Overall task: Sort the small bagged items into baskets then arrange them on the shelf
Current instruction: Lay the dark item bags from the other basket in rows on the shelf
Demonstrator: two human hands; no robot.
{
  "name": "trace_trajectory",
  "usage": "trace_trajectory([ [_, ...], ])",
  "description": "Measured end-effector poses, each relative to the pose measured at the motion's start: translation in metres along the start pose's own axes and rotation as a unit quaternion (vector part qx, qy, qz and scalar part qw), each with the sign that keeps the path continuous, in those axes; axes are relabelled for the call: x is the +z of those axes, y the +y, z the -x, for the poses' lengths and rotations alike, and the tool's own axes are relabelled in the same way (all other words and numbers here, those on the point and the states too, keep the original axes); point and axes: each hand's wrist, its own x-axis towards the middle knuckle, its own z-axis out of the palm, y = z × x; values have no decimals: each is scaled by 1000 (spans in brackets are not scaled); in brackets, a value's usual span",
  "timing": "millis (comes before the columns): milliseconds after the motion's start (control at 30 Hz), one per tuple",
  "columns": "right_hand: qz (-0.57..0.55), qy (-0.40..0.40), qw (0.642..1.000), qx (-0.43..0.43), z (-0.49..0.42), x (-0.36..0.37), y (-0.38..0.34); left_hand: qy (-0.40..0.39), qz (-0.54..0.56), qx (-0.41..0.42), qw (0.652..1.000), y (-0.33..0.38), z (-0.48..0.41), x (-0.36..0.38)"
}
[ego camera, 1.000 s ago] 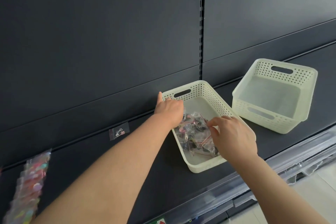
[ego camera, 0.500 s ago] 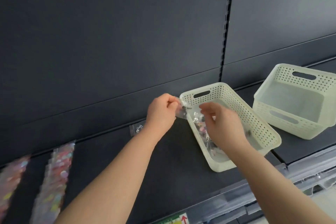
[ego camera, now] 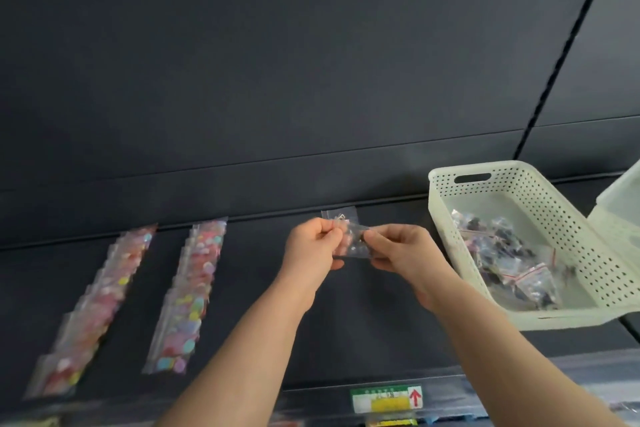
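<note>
At the centre of the frame, a small clear plastic zip bag of tiny pieces (ego camera: 351, 241) is held just above the dark matt shelf (ego camera: 249, 260), with the left hand (ego camera: 313, 248) on its left edge and the right hand (ego camera: 403, 250) on its right edge. Each grip is clamped on the thin film between thumb and fingertips. Just behind the hands, a second clear flat bag (ego camera: 339, 215) lies alone against the back of the shelf. It looks like the start of a new row, so the held bag probably goes down in front of it. The film looks slick and the pinches are shallow, so the bag could slip free as one hand lets go and land crooked or skid towards the front lip. Pulling the two edges apart might also pop the seal and scatter the pieces. To the right, the cream perforated plastic basket (ego camera: 464, 168) sits at an angle with a heap of red-striped clear bags (ego camera: 512, 260) inside. A careless sweep of the right forearm could nudge it. A second cream basket (ego camera: 620, 215) shows at the right edge. In the lower left, two overlapping rows of bags with pastel discs (ego camera: 93, 308) (ego camera: 188, 295) run from back to front. Behind rises a dark panelled back wall (ego camera: 277, 80) with a slotted upright (ego camera: 568, 45) in the upper right. A green and yellow price label with a red arrow (ego camera: 386, 399) sits on the front strip.
</note>
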Motion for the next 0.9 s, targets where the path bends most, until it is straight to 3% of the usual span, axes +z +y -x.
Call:
trace_trajectory([
  [167,-57,21,998,35,-3,2,4,33,47,-28,998,-9,-3,-2],
  [267,-87,-9,995,56,-4,0,6,26,67,-43,996,-13,-6,-1],
  [500,67,79,994,39,-25,4,28,27,-8,-56,998,-40,-24,-2],
  [633,86,72,993,45,-47,10,33,26,-26,-64,997,-46,-50,-4],
  [767,173,133,976,2,-77,18,30,70,-99,-40,992,-47,-84,1],
  [900,191,170,967,-8,-93,25,30,102,-174,-16,979,-50,-107,7],
])
